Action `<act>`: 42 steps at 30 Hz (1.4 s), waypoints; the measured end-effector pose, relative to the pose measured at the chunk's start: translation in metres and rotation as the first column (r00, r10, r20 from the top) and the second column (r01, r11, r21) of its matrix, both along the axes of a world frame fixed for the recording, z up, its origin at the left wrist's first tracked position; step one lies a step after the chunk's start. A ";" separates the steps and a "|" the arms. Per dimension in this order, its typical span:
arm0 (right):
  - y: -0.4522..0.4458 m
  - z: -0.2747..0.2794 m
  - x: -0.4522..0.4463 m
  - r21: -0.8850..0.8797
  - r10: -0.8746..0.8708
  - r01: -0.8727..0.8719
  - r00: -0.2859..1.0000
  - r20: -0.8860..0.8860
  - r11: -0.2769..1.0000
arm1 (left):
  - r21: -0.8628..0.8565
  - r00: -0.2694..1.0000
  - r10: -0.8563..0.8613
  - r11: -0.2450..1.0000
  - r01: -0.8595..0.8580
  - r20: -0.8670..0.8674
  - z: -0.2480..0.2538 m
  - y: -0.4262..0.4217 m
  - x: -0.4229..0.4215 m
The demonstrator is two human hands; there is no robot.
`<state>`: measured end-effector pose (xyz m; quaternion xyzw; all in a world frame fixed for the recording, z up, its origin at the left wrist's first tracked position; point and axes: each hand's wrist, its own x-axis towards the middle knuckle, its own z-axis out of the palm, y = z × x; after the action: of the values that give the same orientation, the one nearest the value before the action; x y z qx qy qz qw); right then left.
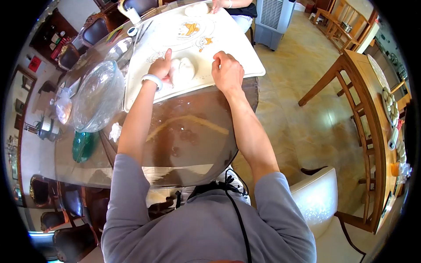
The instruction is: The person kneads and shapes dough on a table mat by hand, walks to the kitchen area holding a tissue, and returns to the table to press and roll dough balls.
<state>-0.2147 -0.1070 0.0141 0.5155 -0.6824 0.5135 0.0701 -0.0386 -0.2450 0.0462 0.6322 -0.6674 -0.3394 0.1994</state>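
A smooth white lump of dough (182, 71) lies on the white mat (239, 50) near its front edge. Against the dough's left side is my left hand (161, 69), thumb pointing up and fingers curled along the lump, partly hidden by it. My right hand (229, 70) is to the right of the dough, apart from it, over the mat. Its fingers are curled under, so whatever is beneath them is hidden. At the far edge, another person's hand (217, 5) is beside a second lump of dough (197, 9).
Left of the mat stands a large clear bowl (99, 96), with a green object (83, 146) below it and a crumpled tissue (115, 132) nearby. Long sticks (142, 35) lie along the mat's left side. A pale chair (316, 190) and a wooden table (368, 127) stand at right.
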 end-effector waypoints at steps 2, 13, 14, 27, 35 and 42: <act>0.001 0.000 0.001 -0.021 0.009 -0.009 1.000 0.005 1.000 | -0.078 0.970 -0.044 0.995 0.065 0.240 0.016 0.012 0.004; -0.007 -0.004 -0.002 0.052 0.051 -0.047 0.996 -0.077 0.998 | -0.210 0.865 -0.345 0.875 0.437 0.364 -0.011 -0.024 -0.052; -0.008 -0.004 -0.001 0.071 0.063 -0.057 0.994 -0.084 0.996 | -0.195 0.891 -0.351 0.889 0.414 0.289 -0.007 -0.020 -0.048; -0.001 -0.002 0.007 -0.047 0.085 -0.087 0.995 -0.048 0.995 | -0.746 0.913 -0.202 0.528 0.407 0.356 0.003 0.065 -0.021; 0.005 0.010 0.016 -0.083 0.162 -0.163 0.987 -0.018 0.983 | -0.465 0.820 -0.262 0.718 0.518 0.508 -0.013 0.014 -0.038; 0.003 0.009 0.014 -0.067 0.146 -0.148 0.988 -0.041 0.987 | -0.350 0.791 -0.285 0.779 0.520 0.541 -0.017 -0.022 -0.046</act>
<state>-0.2010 -0.1042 0.0229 0.5708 -0.6229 0.5314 0.0620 -0.0846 -0.2670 0.0295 0.4605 -0.8804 -0.0385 0.1068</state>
